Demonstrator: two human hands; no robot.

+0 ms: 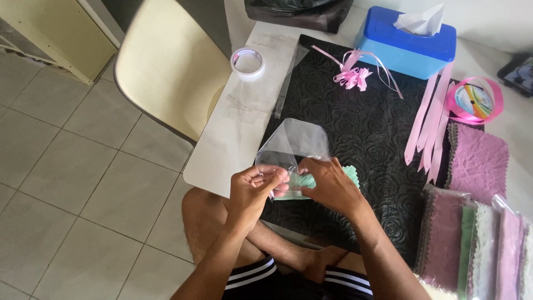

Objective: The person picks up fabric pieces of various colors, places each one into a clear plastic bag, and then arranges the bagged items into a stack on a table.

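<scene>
Clear plastic bag stands open over the black surface, its lower edge pinched by both hands: left hand and right hand grasp it around a folded mint-green cloth, seemingly mid-insertion; the cloth needs seating deeper.

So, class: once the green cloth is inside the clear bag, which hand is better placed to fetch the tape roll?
Probably the left hand. The tape roll lies on the white table's left side, the same side as that hand, while the right hand would have to cross over the clear bag and green cloth.
</scene>
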